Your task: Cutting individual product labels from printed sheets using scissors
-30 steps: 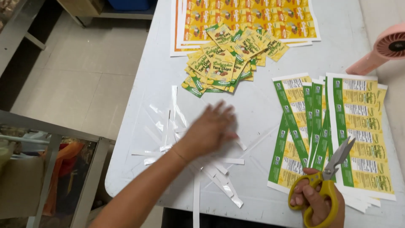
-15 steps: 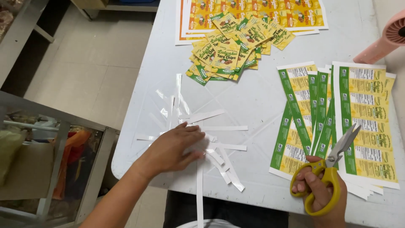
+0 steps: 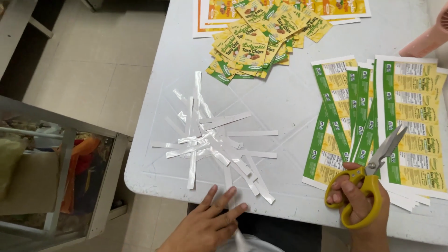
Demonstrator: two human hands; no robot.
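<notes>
Gripping yellow-handled scissors (image 3: 368, 179), blades apart, right hand (image 3: 359, 205); left hand (image 3: 207, 224) fingers splayed, released.

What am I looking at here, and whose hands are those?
The picture comes from a camera worn on a person's head, looking down, so the hands are that person's own. The right hand holds yellow-handled scissors with grey metal blades, its fingers through the loops. The left hand is open and holds nothing; its fingers reach the near edge of the white table, close to a scatter of thin white paper strips. By the scissors lie long green and yellow printed label sheets, fanned out. Farther away sits a heap of small cut-out yellow and green labels, partly on top of big uncut orange and yellow sheets.
</notes>
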